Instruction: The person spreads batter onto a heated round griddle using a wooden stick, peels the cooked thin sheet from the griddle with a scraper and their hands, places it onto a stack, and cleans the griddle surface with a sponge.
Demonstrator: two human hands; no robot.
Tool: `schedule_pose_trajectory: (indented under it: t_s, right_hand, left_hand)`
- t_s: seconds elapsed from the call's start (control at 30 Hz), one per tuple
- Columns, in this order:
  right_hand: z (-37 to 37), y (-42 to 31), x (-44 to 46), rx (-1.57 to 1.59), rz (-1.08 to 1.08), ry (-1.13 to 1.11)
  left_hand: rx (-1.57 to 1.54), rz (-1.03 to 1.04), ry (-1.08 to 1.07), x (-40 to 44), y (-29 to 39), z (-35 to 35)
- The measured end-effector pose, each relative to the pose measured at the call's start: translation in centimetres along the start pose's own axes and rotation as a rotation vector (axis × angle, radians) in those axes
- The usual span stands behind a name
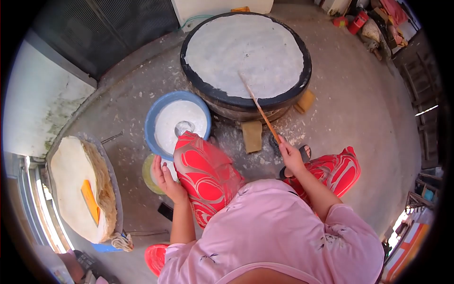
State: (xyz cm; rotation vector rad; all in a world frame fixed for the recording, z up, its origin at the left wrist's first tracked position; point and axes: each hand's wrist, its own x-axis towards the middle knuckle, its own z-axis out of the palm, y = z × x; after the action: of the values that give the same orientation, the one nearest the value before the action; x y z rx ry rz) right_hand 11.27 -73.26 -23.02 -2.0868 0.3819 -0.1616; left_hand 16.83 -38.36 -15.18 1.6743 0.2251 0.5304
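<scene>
My right hand point(292, 155) is closed round the lower end of a long thin wooden stick point(261, 111). The stick's pale, coated tip lies over a wide round griddle point(186, 72) with a black rim; whether it touches is hard to tell. A thin white sheet of batter point(243, 52) covers most of the griddle. Beside my knee, my left hand point(169, 182) is open, fingers stretched out and holding nothing. It is nearest to a greenish bowl point(148, 174), partly hidden behind it. Just beyond stands a blue basin point(151, 125) of white batter with a metal ladle point(183, 127) in it.
At the left, a thick stack of large thin pancakes point(71, 189) carries a yellow scraper point(90, 201). A brown cloth point(252, 136) hangs below the griddle. A dark phone-like object point(165, 211) lies on the floor. Household clutter point(378, 28) sits at the far right.
</scene>
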Motion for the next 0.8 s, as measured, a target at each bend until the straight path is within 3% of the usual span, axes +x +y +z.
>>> schedule_pose_trajectory:
  t_s: [0.07,0.2,0.27,0.33,0.43,0.53,0.57,0.63,0.7,0.77,0.8]
  right_hand:
    - [-0.5,-4.1,-2.1,-0.096,0.278,-0.193]
    - [0.4,-0.9,-3.2,0.156,0.079,-0.349]
    - [-0.8,-4.6,-2.2,0.331,0.307,-0.291]
    - [-1.4,-4.1,-0.7,0.354,0.318,-0.301]
    - [-2.1,-8.9,1.7,0.396,0.374,-0.316]
    - [-2.3,-13.7,4.0,0.228,0.227,-0.486]
    - [-1.9,-15.4,4.6,0.215,0.213,-0.531]
    - [-0.5,-19.1,5.4,0.253,-0.221,-0.57]
    - [0.1,-23.6,5.9,0.142,-0.125,-0.694]
    - [2.1,-26.2,6.7,0.009,-0.033,-0.808]
    - [3.4,-27.0,6.9,-0.199,-0.311,-0.805]
  left_hand:
    - [0.024,-0.004,0.022,0.4,-0.6,-0.3]
    - [0.097,-0.02,0.061,1.5,-3.0,-1.3]
    - [0.091,-0.043,0.068,1.7,-4.6,-1.8]
    - [0.085,-0.062,0.083,1.8,-6.8,-2.5]
    - [0.066,-0.158,0.133,1.3,-10.9,-4.0]
    - [0.504,-0.084,0.074,0.2,-15.9,-6.5]
    - [0.516,-0.104,0.117,-0.6,-17.1,-7.1]
    - [1.07,-0.316,-0.007,-1.8,-18.7,-8.3]
    - [1.273,-0.637,-0.038,-3.0,-18.0,-8.0]
    - [1.267,-0.808,-0.115,-4.1,-18.9,-8.7]
    - [1.265,-0.852,-0.087,-4.7,-19.4,-9.0]
